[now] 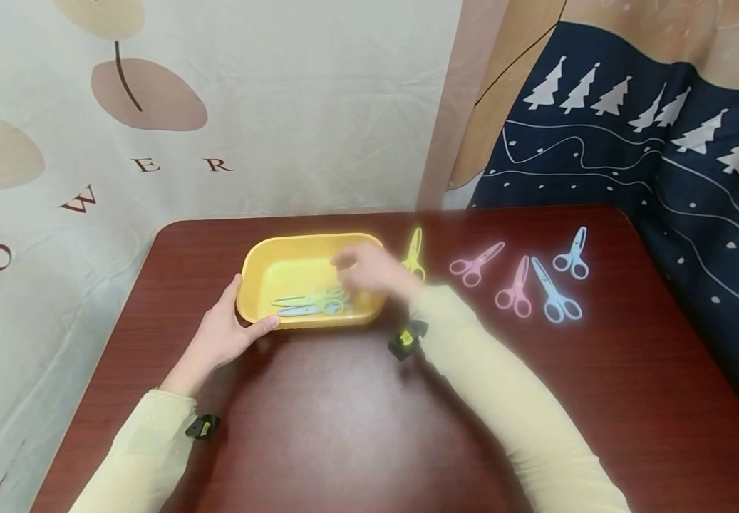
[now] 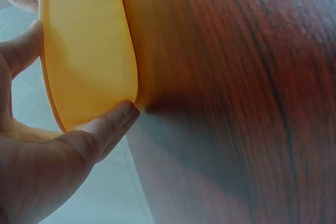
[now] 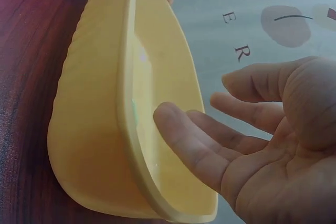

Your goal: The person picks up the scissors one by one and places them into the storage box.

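Note:
A yellow plastic basin (image 1: pixel 308 241) stands toward the back left of the table. My left hand (image 1: pixel 223 333) grips its left end, thumb along the front rim and fingers against the outer wall (image 2: pixel 89 40). Over the basin's right side is my right hand (image 1: pixel 372 269), slightly blurred. Its fingers are loosely bent in the right wrist view, with nothing between them and the thumb. Inside the basin, green scissors (image 1: pixel 293 301) and blue scissors (image 1: pixel 298 311) lie side by side on the floor, their blades pointing left.
Yellow-green scissors (image 1: pixel 415 248) lie just right of the basin, partly behind the right wrist. Farther right are two pink scissors (image 1: pixel 477 264), a larger blue pair (image 1: pixel 545 282) and a smaller blue pair (image 1: pixel 576 249). Printed cloths (image 1: pixel 318 128) hang behind the dark red table (image 1: pixel 343 442).

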Motion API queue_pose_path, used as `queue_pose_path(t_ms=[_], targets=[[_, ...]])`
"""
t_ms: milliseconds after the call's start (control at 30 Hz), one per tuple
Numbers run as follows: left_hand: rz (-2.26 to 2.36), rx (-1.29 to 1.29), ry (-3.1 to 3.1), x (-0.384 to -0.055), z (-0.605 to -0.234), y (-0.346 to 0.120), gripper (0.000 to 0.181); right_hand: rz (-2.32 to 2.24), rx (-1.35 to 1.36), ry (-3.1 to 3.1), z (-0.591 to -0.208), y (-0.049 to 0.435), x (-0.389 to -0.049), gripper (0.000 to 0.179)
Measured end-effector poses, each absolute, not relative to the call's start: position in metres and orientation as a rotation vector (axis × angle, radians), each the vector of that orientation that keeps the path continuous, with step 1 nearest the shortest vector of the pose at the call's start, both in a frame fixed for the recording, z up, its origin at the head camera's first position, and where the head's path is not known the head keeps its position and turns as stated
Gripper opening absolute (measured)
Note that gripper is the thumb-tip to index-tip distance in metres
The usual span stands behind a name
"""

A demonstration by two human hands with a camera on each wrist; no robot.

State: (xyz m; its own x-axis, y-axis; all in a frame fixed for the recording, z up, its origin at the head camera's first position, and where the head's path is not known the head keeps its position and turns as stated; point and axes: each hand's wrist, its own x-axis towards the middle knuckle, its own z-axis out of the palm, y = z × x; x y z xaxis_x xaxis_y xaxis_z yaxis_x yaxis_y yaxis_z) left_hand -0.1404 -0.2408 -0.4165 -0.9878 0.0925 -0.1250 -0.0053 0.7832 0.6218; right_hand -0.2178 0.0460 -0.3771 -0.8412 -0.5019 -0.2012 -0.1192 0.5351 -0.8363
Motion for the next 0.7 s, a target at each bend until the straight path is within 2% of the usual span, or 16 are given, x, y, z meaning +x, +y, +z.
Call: queue_pose_path(t_ms=[233,700], targets=[[0.983,0.049,2.808,-0.140,-0.418,-0.242,0.115,-1.236,-0.468,2.399,-0.373,0.050,-0.219,0.039],[0.987,0.021,2.773,-0.141,-0.416,-0.242,0.119,-1.477,-0.412,2.316,-0.372,0.065,-0.220,0.040]])
